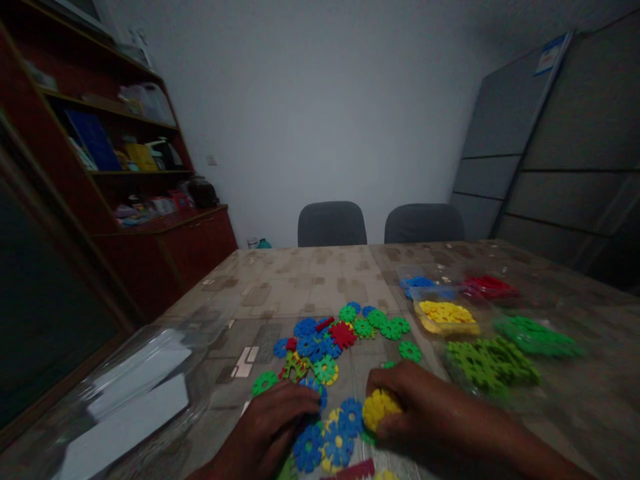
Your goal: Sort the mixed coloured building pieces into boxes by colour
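Observation:
A loose heap of flat plastic snowflake pieces [327, 347] in blue, green, red and yellow lies on the table [310, 280] in front of me. My right hand [425, 413] is curled around a yellow snowflake piece [379, 408] at the near edge of the heap. My left hand [270, 430] rests palm down with bent fingers on blue pieces [327, 443] beside it; what it grips is hidden.
Clear trays hold sorted pieces at the right: yellow [447, 317], blue [423, 285], red [491, 287], and two of green [490, 363]. A clear plastic bag with white cards [135, 393] lies at the near left. Two grey chairs [333, 225] stand behind the table, a wooden shelf unit [125, 173] at the left.

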A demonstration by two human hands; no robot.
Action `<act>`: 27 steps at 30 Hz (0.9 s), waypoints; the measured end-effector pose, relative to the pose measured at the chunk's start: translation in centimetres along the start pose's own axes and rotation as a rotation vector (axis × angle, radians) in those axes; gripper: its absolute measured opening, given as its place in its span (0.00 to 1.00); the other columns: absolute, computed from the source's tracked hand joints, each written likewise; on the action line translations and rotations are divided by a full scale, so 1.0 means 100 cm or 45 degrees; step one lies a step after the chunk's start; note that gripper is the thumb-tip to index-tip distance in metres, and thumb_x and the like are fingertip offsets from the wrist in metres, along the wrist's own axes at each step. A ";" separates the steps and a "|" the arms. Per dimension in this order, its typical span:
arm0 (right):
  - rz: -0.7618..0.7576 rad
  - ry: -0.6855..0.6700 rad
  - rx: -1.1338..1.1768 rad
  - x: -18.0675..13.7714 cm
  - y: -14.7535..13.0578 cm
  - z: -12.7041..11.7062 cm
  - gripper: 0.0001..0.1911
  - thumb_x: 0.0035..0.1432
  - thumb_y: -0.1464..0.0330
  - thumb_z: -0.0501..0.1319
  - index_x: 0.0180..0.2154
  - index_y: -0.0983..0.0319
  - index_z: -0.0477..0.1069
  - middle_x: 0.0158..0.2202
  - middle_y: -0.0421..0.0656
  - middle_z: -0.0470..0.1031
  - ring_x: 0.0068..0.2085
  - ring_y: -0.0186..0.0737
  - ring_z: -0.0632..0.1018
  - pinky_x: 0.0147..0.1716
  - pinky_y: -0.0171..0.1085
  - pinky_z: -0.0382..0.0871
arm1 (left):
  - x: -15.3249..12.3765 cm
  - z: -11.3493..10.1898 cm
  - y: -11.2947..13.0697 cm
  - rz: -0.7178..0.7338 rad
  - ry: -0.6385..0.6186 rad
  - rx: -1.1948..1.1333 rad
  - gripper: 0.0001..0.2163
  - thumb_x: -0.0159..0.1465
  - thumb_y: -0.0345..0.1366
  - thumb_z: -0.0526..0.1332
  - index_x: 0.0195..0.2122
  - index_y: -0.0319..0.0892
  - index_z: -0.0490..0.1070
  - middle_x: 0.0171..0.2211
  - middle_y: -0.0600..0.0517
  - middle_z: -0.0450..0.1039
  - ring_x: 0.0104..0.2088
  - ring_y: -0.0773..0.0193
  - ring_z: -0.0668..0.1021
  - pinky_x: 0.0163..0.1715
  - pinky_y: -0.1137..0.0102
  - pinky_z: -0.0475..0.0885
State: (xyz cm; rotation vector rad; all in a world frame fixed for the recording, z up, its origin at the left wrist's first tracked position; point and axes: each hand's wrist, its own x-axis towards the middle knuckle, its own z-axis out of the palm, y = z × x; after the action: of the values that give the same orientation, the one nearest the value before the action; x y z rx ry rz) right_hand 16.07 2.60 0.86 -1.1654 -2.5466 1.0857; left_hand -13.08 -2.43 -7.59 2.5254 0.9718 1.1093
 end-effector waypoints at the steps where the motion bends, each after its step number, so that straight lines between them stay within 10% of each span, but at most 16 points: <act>1: -0.018 0.085 -0.045 0.000 0.003 -0.010 0.07 0.54 0.70 0.66 0.37 0.59 0.75 0.33 0.40 0.75 0.34 0.39 0.73 0.30 0.34 0.61 | 0.000 0.000 -0.001 0.002 0.003 -0.003 0.15 0.68 0.26 0.56 0.53 0.47 0.71 0.47 0.46 0.80 0.47 0.60 0.81 0.48 0.67 0.76; 11: 0.247 0.966 -0.398 -0.018 0.132 -0.131 0.17 0.54 0.54 0.60 0.38 0.60 0.73 0.33 0.48 0.80 0.33 0.52 0.78 0.31 0.43 0.68 | -0.003 0.002 -0.004 -0.025 -0.015 0.009 0.15 0.68 0.27 0.56 0.53 0.48 0.72 0.47 0.46 0.80 0.48 0.59 0.81 0.49 0.67 0.76; 18: 0.315 0.981 -0.376 -0.029 0.163 -0.143 0.14 0.52 0.61 0.56 0.36 0.60 0.75 0.39 0.56 0.81 0.40 0.61 0.80 0.40 0.53 0.71 | -0.005 0.000 -0.005 0.002 0.002 0.057 0.15 0.68 0.27 0.56 0.52 0.48 0.72 0.47 0.46 0.80 0.47 0.59 0.82 0.50 0.66 0.76; 27: 0.109 0.658 -0.261 -0.022 0.107 -0.123 0.16 0.55 0.60 0.57 0.42 0.59 0.77 0.40 0.50 0.81 0.40 0.53 0.79 0.40 0.47 0.72 | 0.002 -0.005 0.002 -0.168 0.192 0.078 0.15 0.69 0.29 0.56 0.53 0.51 0.74 0.45 0.50 0.81 0.46 0.60 0.82 0.51 0.65 0.75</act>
State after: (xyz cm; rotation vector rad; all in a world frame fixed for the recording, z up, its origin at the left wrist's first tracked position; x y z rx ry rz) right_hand 28.95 12.58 3.18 -1.3949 -2.2457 0.4543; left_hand -13.22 -2.48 -7.00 2.4116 1.2089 1.2622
